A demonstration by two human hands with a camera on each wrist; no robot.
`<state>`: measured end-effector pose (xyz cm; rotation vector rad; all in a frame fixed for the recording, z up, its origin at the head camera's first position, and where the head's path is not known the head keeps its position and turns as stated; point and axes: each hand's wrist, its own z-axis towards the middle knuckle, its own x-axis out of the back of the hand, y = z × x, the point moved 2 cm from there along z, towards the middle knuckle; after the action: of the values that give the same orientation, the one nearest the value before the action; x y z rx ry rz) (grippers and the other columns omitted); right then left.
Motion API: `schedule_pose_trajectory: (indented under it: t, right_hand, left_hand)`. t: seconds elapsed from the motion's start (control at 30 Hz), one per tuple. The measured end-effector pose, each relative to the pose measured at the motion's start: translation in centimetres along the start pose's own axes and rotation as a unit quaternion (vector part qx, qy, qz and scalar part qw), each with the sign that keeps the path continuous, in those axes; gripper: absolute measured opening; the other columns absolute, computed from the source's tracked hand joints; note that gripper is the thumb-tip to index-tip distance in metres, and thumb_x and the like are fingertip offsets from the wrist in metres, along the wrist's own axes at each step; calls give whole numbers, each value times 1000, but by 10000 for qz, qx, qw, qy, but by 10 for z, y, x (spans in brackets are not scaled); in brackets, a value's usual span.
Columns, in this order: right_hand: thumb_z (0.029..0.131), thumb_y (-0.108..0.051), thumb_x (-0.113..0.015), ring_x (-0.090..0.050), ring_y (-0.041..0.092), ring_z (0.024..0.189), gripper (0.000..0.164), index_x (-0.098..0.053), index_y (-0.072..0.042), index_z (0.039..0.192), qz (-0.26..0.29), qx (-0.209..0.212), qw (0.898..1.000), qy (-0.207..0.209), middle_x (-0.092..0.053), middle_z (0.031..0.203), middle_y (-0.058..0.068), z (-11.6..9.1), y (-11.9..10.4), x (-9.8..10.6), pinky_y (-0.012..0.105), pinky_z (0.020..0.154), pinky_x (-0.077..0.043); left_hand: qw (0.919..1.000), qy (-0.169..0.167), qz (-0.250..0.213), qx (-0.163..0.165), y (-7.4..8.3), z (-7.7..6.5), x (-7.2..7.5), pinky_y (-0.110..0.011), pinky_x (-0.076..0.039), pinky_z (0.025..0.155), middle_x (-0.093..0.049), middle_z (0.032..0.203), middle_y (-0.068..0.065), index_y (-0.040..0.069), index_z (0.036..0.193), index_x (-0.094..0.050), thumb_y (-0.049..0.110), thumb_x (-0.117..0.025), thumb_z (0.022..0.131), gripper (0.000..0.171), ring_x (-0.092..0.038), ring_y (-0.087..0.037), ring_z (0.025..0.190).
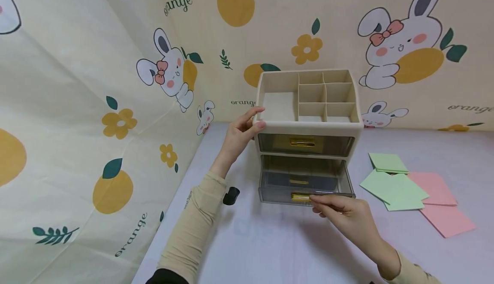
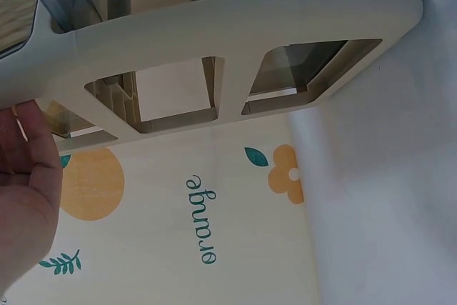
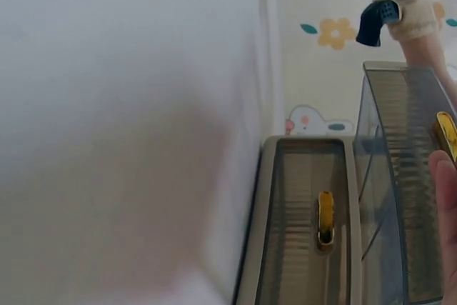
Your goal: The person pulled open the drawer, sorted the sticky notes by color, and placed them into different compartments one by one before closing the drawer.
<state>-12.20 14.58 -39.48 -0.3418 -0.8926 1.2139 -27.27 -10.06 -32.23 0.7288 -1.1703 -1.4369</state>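
A cream desk organizer [image 1: 308, 125] stands on the table, with open compartments on top and smoky see-through drawers below. The middle drawer [image 1: 275, 194] is pulled out toward me; the upper drawer [image 1: 266, 143] is closed. My right hand [image 1: 347, 215] pinches the pulled-out drawer's gold handle [image 1: 300, 197] between thumb and fingertips. At the organizer's upper left edge, my left hand [image 1: 239, 136] grips the corner with thumb and fingers. Side openings in the organizer [image 2: 214, 19] show in the left wrist view. Below the pulled-out drawer, the right wrist view has a closed lower drawer [image 3: 293, 226].
Several green paper sheets [image 1: 390, 187] and pink paper sheets [image 1: 447, 222] lie to the right of the organizer. Behind and to the left hangs a cream backdrop [image 1: 154, 1] printed with rabbits and oranges. A lavender-white surface [image 1: 262, 249] lies under everything.
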Motion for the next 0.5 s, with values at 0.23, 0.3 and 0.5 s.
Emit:
schedule_pose_trajectory:
  t: [0.23, 0.3, 0.5]
  right_hand:
    - [64, 23, -68, -67, -3, 72, 39, -72, -1, 95, 335, 444, 9985, 24, -73, 80, 6, -9, -6, -4, 13, 58, -50]
    - [62, 25, -68, -67, -3, 72, 42, -72, 0, 95, 365, 633, 9973, 83, -73, 81, 4, -10, -7, -5, 12, 58, -50]
    - [60, 25, -68, -66, -4, 71, 44, -73, -2, 95, 298, 652, 9974, 115, -73, 82, -2, -14, -7, -5, 11, 58, -49]
  left_hand:
    - [10000, 28, 49, -50, -1, -1, 1, -25, -38, 62, -50, 72, 0, 28, 126, -56, 58, -67, 76, 59, -46, -13, 71]
    - [10000, 26, 68, -66, -1, 0, 1, -25, -39, 62, -50, 71, 1, 28, 127, -56, 55, -66, 79, 56, -46, -13, 71]
    - [9998, 21, 136, -150, 0, 1, 0, -26, -37, 60, -46, 66, 3, 25, 128, -56, 32, -64, 88, 41, -43, -12, 67]
